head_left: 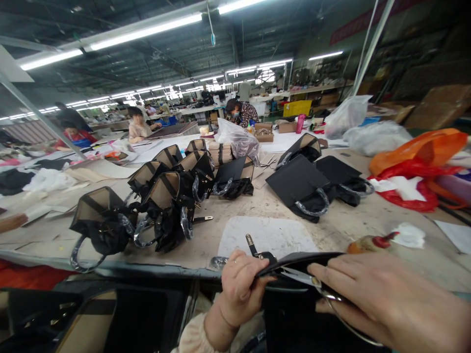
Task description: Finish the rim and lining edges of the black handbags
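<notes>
My left hand [241,287] is closed in a pinch on the edge of a black bag piece [300,260] at the near edge of the workbench. My right hand [382,299] grips a pair of metal scissors [312,282], whose blades lie against the underside of that black piece. A black strap with a metal tip [252,244] sticks up just beyond my left hand. A white board [267,236] lies on the bench right behind my hands.
Several black and tan handbags [165,196] with wrapped handles stand on the left of the bench [368,220], and flat black bags [312,181] lie at the right. Orange and red plastic bags [415,166] pile up far right. A glue bottle [371,242] lies nearby. Other people work at distant tables.
</notes>
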A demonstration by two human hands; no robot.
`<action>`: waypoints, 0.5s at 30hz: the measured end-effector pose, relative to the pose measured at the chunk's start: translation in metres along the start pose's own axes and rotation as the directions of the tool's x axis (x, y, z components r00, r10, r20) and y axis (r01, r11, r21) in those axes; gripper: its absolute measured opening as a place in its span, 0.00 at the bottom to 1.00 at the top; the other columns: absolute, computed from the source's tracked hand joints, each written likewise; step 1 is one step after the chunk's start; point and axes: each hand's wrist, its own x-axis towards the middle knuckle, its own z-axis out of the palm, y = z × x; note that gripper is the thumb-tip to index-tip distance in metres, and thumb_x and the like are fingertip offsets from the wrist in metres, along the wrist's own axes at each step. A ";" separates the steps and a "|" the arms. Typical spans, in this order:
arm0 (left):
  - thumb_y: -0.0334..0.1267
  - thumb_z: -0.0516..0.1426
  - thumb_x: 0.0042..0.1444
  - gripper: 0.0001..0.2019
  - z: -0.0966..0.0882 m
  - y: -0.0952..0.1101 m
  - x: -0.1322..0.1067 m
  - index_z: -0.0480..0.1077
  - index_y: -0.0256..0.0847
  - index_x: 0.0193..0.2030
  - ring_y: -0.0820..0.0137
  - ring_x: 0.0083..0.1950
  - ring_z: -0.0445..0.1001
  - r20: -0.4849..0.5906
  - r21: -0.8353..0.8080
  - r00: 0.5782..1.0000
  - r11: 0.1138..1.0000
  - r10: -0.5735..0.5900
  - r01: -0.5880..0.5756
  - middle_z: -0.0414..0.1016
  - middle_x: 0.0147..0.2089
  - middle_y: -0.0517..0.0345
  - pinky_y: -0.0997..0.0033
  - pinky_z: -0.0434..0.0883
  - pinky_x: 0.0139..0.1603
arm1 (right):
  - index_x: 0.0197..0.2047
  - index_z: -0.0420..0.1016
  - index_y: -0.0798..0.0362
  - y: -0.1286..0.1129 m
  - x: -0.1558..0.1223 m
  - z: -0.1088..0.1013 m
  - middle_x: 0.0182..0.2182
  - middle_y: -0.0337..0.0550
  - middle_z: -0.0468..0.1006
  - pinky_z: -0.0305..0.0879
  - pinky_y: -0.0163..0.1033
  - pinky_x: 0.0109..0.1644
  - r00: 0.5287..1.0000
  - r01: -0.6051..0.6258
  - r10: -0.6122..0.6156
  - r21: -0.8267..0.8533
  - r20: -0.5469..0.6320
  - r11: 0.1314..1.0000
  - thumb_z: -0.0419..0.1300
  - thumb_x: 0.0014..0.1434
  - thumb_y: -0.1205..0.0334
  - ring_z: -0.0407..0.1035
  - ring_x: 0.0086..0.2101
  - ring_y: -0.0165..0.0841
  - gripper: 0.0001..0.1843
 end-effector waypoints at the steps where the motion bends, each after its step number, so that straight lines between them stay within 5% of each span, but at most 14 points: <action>1: 0.29 0.60 0.51 0.11 0.000 0.001 0.000 0.70 0.36 0.43 0.68 0.34 0.75 0.001 0.005 1.000 1.000 0.005 -0.005 0.77 0.33 0.52 0.65 0.70 0.38 | 0.46 0.69 0.51 0.000 0.001 0.002 0.29 0.40 0.74 0.55 0.37 0.27 0.999 0.021 -0.020 -0.017 0.034 1.000 0.50 0.63 0.56 0.66 0.25 0.31 0.13; 15: 0.31 0.57 0.54 0.11 0.000 0.002 -0.002 0.70 0.38 0.45 0.68 0.34 0.75 0.017 0.035 1.000 0.999 -0.003 0.002 0.77 0.33 0.51 0.66 0.70 0.36 | 0.41 0.70 0.53 -0.008 0.011 0.015 0.24 0.40 0.71 0.54 0.38 0.29 0.996 0.086 -0.082 -0.103 0.042 0.991 0.44 0.64 0.63 0.65 0.24 0.32 0.14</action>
